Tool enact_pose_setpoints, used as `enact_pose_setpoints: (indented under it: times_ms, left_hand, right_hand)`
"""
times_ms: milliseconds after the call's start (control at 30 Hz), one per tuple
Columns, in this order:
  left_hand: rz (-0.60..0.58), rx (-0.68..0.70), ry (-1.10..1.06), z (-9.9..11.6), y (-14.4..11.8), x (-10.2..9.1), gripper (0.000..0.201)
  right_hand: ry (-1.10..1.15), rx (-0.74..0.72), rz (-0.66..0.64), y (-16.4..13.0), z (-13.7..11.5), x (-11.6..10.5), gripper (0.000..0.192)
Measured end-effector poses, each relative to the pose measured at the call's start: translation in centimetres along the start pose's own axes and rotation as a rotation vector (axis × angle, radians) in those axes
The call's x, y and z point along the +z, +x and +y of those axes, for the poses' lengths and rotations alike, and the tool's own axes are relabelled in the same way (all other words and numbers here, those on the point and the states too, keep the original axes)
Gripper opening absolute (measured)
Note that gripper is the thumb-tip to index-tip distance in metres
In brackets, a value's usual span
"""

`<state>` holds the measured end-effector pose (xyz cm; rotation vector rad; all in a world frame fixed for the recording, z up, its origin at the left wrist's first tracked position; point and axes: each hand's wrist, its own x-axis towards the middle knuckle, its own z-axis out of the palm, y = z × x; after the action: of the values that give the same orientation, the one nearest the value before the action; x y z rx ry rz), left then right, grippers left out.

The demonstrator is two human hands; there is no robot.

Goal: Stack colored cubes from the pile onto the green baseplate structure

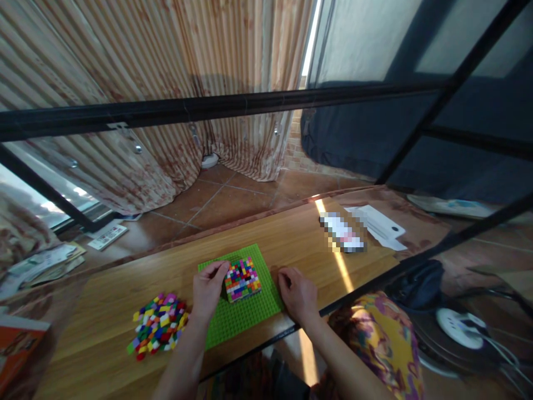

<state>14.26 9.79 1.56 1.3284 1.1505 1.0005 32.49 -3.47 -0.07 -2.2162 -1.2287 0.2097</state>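
Note:
A green studded baseplate [250, 325] lies on the wooden table, bearing a square build of small multicoloured toy bricks [242, 280]. My left hand [208, 286] reaches over the baseplate's left side, its thumb and fingers pinched together at the build's upper left corner. Whatever sits between those fingertips is too small to make out. Beside the baseplate's right edge, my right hand [298, 294] rests on the table with its fingers curled in; nothing shows in it. Left of my left forearm is a loose pile of mixed-colour bricks [160, 324].
A blurred-out flat object [342, 232] and white papers [378, 225] lie toward the right of the wooden table [104, 294]. A dark metal bar [208, 108] crosses beyond it, before curtains [166, 50]. A white power strip [460, 328] with cables is at lower right.

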Motion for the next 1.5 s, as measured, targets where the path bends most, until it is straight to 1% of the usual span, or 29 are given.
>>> enact_pose_setpoints:
  times_ms: [133,300,533,633,733,800,867,1000,1100,1200,1267,1333,1400,1500]
  left_hand:
    - [0.036,-0.001,-0.001,0.1,-0.3,0.4,0.029]
    - [0.069,0.055,0.007,-0.2,-0.6,0.8,0.027]
    - [0.057,0.097,0.044,-0.4,-0.8,0.8,0.025]
    - [0.063,0.122,0.057,-0.3,-1.5,0.8,0.026]
    - [0.102,0.162,0.015,-0.2,-2.7,0.5,0.032]
    - [0.145,0.196,0.029,-0.1,-3.7,-0.3,0.033]
    - [0.196,0.221,0.084,-0.1,-4.6,-1.6,0.031]
    - [0.277,0.227,0.232,-0.3,-6.3,-5.2,0.027]
    - [0.301,0.245,0.372,-0.9,-8.0,-7.9,0.024]
    - [0.280,0.323,0.551,-1.5,-10.1,-10.1,0.020]
    - [0.256,0.369,0.667,-1.9,-11.4,-10.9,0.016]
    - [0.233,0.399,0.754,-2.2,-12.5,-11.4,0.013]
    - [0.217,0.420,0.800,-2.4,-13.1,-11.5,0.012]
    - [0.199,0.451,0.821,-2.6,-13.2,-11.2,0.013]
  right_hand:
    - [-0.011,-0.018,0.002,-0.1,0.2,0.0,0.024]
    - [-0.023,-0.024,0.016,-0.1,0.6,0.2,0.024]
    - [-0.041,-0.040,0.030,-0.1,0.8,0.3,0.024]
    - [-0.044,-0.058,0.046,-0.1,0.9,0.3,0.025]
    - [-0.040,-0.073,0.062,-0.2,1.0,0.3,0.026]
    - [-0.039,-0.079,0.061,-0.2,1.1,0.4,0.025]
    - [-0.045,-0.079,0.059,-0.2,1.2,0.5,0.025]
    - [-0.063,-0.080,0.054,-0.2,1.4,0.5,0.026]
    - [-0.066,-0.089,0.064,-0.3,1.4,0.4,0.027]
    - [-0.063,-0.093,0.088,-0.3,1.5,0.4,0.027]
    - [-0.062,-0.095,0.096,-0.4,1.5,0.4,0.027]
    - [-0.071,-0.093,0.090,-0.4,1.5,0.3,0.026]
    - [-0.079,-0.087,0.079,-0.4,1.5,0.3,0.026]
    - [-0.085,-0.084,0.077,-0.4,1.5,0.2,0.026]
